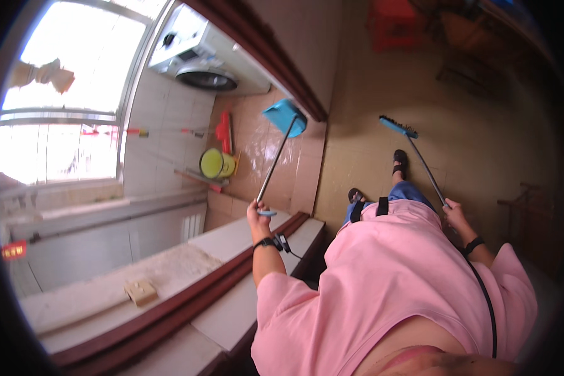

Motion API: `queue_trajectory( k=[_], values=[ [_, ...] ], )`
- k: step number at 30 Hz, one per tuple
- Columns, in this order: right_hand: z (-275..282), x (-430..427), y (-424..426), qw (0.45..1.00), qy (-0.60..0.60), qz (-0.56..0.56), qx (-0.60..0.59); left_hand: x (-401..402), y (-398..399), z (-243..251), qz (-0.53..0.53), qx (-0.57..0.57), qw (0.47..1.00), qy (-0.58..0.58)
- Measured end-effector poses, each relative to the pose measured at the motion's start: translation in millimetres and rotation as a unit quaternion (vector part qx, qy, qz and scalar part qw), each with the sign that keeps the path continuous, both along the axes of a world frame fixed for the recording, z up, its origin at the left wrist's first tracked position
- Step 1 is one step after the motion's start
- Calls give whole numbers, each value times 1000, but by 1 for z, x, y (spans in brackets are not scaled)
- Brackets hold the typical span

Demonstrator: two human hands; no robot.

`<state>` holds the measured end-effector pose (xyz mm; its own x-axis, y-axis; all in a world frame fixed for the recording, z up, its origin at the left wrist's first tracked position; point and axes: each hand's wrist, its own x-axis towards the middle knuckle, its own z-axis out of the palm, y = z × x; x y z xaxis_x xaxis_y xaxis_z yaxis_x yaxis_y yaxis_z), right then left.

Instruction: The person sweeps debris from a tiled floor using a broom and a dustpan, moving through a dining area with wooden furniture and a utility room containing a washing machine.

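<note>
My left hand (257, 215) grips the upper end of a long metal handle, and a light blue end cap shows by the fingers. At the far end of that handle is a blue plastic dustpan (282, 116), over the pinkish tiles just past the doorway. My right hand (453, 214) is closed around the pole of a push broom (398, 127). The broom has a blue head with dark bristles, out beyond my sandalled feet on the yellowish floor (357, 155). I cannot tell whether the dustpan touches the floor.
A wooden door frame (305, 98) borders the doorway on my left. Beyond it are a yellow-green bucket (212, 163), a red mop or broom head (224, 131) and a front-loading washing machine (207, 70). A red plastic stool (395, 26) and wooden furniture (474, 37) stand ahead right.
</note>
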<state>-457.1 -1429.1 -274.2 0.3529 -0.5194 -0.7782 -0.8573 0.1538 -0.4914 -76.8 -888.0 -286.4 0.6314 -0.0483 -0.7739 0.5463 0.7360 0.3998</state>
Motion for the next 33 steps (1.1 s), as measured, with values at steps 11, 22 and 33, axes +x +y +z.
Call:
queue_trajectory(
  k=[11,22,33],
  values=[
    [-19,-54,13,987,-16,61,-147,-68,-27,-23,-19,92,996,3],
    [-35,-59,-32,981,56,-187,-17,-107,-88,-45,-277,282,916,70],
    [-101,-127,-95,929,-74,-363,19,-61,-357,-57,-477,402,781,-35]
  ],
)
